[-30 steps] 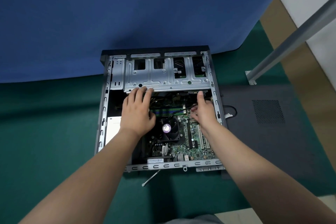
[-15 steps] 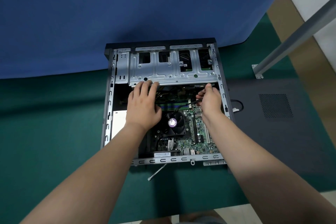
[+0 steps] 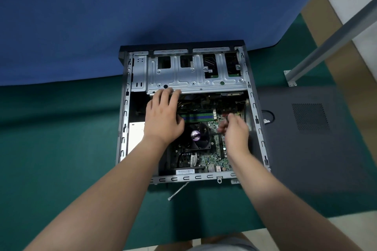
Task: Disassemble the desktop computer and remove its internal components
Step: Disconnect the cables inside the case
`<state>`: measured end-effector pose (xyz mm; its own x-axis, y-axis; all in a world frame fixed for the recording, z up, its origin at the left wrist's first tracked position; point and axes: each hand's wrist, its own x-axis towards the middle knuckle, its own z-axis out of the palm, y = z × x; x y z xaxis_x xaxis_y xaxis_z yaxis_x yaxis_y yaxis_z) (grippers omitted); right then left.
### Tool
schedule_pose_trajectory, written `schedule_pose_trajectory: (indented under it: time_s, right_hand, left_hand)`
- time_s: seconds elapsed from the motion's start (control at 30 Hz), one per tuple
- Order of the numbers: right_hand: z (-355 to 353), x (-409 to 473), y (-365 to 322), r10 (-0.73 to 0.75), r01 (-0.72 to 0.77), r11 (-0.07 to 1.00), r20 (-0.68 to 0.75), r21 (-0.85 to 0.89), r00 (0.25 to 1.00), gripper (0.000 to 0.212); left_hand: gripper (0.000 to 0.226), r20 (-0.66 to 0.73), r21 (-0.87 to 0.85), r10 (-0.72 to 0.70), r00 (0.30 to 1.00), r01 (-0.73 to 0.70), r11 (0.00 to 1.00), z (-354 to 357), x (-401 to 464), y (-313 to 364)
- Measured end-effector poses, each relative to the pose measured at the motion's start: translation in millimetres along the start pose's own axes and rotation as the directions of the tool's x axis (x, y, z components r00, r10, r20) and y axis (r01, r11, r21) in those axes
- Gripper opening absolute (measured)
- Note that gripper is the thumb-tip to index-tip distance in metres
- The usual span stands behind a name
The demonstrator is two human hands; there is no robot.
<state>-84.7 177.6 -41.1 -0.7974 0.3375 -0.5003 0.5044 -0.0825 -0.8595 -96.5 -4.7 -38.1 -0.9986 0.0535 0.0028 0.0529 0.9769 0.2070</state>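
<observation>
Left grip (image 3: 163,116) spread flat, fingertips touching drive cage (image 3: 195,79); right grip (image 3: 234,128) loosely curled, blurred, hold unclear, over motherboard (image 3: 214,159).

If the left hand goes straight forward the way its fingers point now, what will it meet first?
Probably the silver drive cage: the left hand points away from the person, and its fingertips already lie at the cage's near edge. Whether they touch it or reach under it is unclear.

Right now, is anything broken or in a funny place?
Nothing looks broken. The case lies open on its side, its side panel flat on the mat beside it. A thin metal tool lies half under the case's near edge. The left hand rests at the drive cage.
</observation>
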Motion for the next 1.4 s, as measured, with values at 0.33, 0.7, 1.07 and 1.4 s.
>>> schedule_pose_trajectory:
  time_s: [0.33,0.7,1.07,1.4]
  right_hand:
    - [-18.1,9.7,-66.4,-0.595,0.741,0.247,0.506,-0.624,0.624,0.034]
    - [-32.2,51.9,-42.0,-0.499,0.648,-0.049,0.581,-0.760,0.643,0.041]
    - [-30.0,54.6,-37.7,-0.519,0.636,-0.071,0.572,-0.769,0.634,0.041]
    - [-29.8,57.4,-36.8,-0.558,0.634,-0.105,0.573,-0.767,0.600,0.040]
  left_hand:
    - [0.041,-0.185,0.007,0.176,0.967,-0.178,0.984,-0.2,-7.3,1.5]
    - [0.044,0.302,0.188,0.177,0.937,-0.240,0.952,30.0,31.3,19.2]
    - [0.027,0.327,0.175,0.000,0.945,-0.061,0.983,60.0,73.5,40.8]
    - [0.026,0.280,0.130,-0.033,0.959,-0.004,0.992,70.4,75.3,56.6]
